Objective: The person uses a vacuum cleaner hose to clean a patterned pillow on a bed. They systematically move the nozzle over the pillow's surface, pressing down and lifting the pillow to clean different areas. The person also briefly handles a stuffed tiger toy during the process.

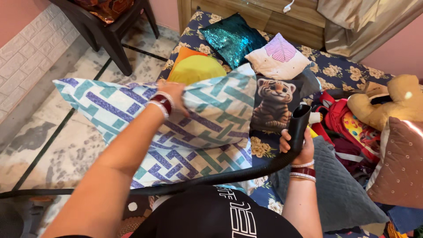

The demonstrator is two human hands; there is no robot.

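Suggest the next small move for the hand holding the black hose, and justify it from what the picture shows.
Probably swing the black hose left: its open nozzle points up beside the tiger cushion, away from the patterned pillow that the left hand lifts. The right hand grips just below the nozzle.

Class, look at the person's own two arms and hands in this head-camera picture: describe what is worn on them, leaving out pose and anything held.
Both forearms are bare, with no sleeves in view. The left hand has a stack of bangles at the wrist: a dark red band between thin white or silvery ones. The right hand wears a matching set, dark red between pale bands. No rings are clear enough to tell.
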